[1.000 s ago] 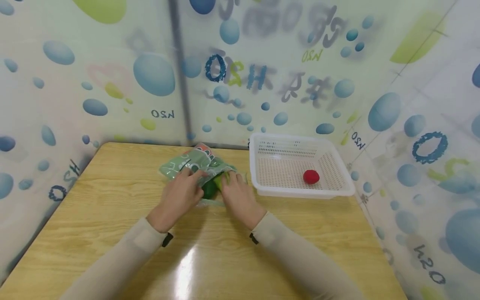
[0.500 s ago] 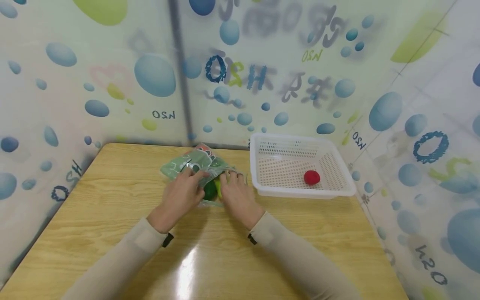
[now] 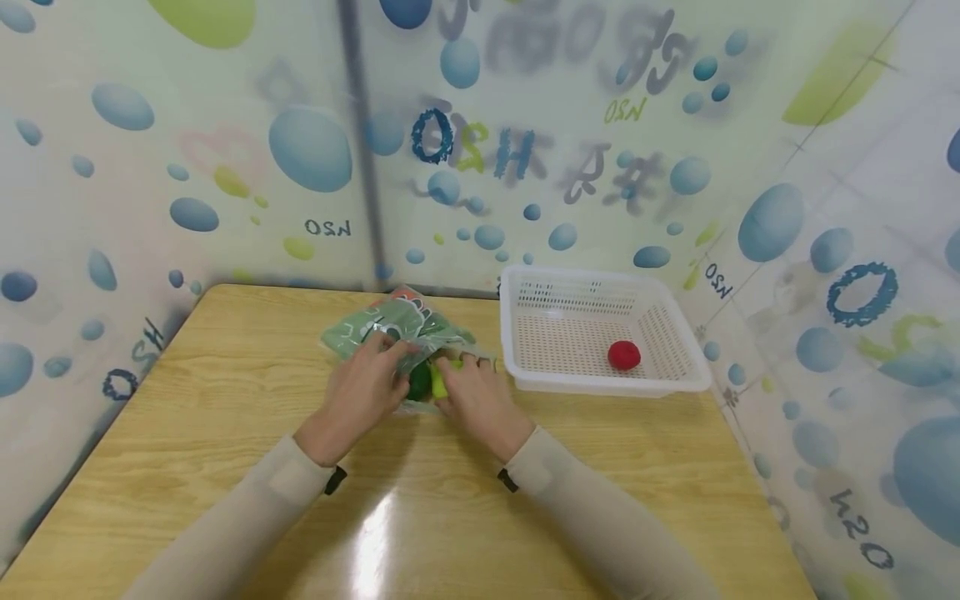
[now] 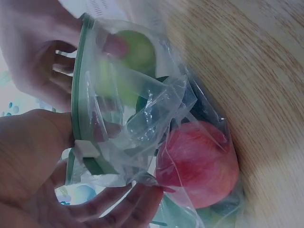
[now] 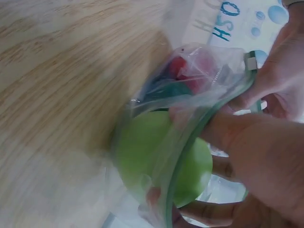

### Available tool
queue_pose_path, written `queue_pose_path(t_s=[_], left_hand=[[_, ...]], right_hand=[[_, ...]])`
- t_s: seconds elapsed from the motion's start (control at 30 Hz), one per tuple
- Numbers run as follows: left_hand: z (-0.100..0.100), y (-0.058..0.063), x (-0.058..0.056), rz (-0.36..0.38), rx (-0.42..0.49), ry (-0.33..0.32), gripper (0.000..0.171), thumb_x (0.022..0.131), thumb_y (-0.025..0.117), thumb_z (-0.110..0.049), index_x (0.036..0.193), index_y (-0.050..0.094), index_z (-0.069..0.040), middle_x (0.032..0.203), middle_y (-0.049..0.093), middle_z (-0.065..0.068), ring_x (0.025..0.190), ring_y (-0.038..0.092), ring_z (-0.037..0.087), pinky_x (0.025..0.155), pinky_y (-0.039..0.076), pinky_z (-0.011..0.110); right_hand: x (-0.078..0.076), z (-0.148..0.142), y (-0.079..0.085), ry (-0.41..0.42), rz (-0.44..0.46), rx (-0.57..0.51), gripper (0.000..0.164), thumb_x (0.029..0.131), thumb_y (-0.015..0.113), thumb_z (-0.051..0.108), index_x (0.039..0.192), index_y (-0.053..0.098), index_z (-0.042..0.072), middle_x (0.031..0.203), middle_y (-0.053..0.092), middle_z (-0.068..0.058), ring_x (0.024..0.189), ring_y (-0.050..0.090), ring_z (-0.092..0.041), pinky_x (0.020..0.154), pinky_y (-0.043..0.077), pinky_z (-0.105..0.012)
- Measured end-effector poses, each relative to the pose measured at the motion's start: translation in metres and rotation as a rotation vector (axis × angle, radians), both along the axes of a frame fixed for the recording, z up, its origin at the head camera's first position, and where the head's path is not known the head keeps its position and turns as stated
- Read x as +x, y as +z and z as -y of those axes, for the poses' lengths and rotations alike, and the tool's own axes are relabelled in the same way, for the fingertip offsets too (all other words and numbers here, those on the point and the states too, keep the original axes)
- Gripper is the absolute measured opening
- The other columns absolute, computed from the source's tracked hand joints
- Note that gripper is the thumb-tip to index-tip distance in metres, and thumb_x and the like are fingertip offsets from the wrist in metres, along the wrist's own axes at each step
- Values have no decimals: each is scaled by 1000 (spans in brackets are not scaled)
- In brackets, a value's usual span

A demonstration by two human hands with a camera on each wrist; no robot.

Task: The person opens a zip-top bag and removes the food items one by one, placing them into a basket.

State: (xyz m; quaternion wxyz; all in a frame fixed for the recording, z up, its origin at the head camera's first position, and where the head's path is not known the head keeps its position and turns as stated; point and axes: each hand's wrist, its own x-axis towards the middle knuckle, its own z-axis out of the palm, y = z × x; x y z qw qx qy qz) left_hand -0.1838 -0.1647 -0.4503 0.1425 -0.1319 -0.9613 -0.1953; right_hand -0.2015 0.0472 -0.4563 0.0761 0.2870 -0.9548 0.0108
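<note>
A green printed slider zip bag (image 3: 390, 321) lies on the table with its mouth spread towards me. My left hand (image 3: 360, 383) grips the bag's edge, fingers under the clear film in the left wrist view. My right hand (image 3: 483, 400) reaches into the mouth, its thumb and fingers around a round light-green fruit (image 5: 142, 152). Beside that fruit sits a dark green thing (image 3: 418, 382), its kind unclear. A red-pink round fruit (image 4: 197, 164) shows through the film. The printed film hides the bag's far contents.
Right of the bag stands a white perforated plastic basket (image 3: 585, 386) holding one small red round thing (image 3: 623, 356). Both stand on a wooden table (image 3: 450, 517), its back edge against a patterned wall (image 3: 480, 208).
My right hand's fingers have shifted slightly at the bag's mouth, and more of the light-green fruit shows in the head view. The left hand and basket keep their places.
</note>
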Motion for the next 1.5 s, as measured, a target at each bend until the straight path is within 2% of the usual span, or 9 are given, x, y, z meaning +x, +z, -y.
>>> queue_pose_path(t_s=[0.1,0.2,0.33,0.43,0.6,0.77,0.93,1.33,1.5], left_hand=[[0,0,0,4,8,-3,50,92,86,-2,141,82,-14,147,69,28,79,71,32,50,51,37],[1,0,0,-7,12,-10,50,92,86,-1,140,82,-12,152,68,27,84,75,36,51,55,39],[1,0,0,-30,6,-14,48,92,85,0,139,82,-10,150,70,26,94,80,41,56,61,45],[2,-1,0,-40,-3,-16,47,93,85,-1,139,82,-9,148,72,26,100,80,42,61,64,48],[2,-2,0,-47,-6,-24,48,93,85,-1,140,81,-8,145,74,25,100,79,40,62,64,46],[4,-3,-1,-58,5,-36,50,93,85,0,143,80,-7,140,77,25,99,78,38,62,63,44],[4,-2,-1,-60,11,-45,52,92,86,0,143,80,-7,134,80,23,100,77,35,61,62,41],[4,-3,1,-64,30,-38,49,93,89,-2,141,81,-10,132,81,20,107,78,36,67,65,46],[4,-3,0,-64,30,-35,49,93,90,-3,141,81,-10,131,81,20,104,79,35,66,65,45]], right_hand=[[3,-2,5,18,16,-67,61,103,91,48,151,69,17,128,79,-23,97,82,-35,70,69,-43],[5,-4,11,46,56,-154,62,103,91,42,155,69,14,132,76,-25,91,80,-29,68,66,-37],[9,-6,18,76,109,-230,63,104,91,37,157,69,13,136,74,-26,89,76,-24,69,63,-31],[12,-8,21,83,118,-265,64,102,92,35,157,70,13,138,74,-26,92,76,-24,73,64,-33],[15,-15,25,89,84,-309,63,98,95,34,154,73,14,134,76,-24,91,76,-24,75,66,-37],[17,-20,27,108,62,-332,63,96,95,34,152,74,14,135,77,-22,91,74,-22,76,64,-35],[20,-25,29,125,88,-376,61,95,96,33,149,75,14,139,77,-21,98,75,-23,80,65,-35],[23,-40,35,129,175,-484,61,94,94,32,150,75,17,142,76,-19,96,73,-20,80,64,-31],[21,-45,36,145,213,-519,59,95,90,33,151,74,20,142,75,-15,97,71,-18,80,63,-28]])
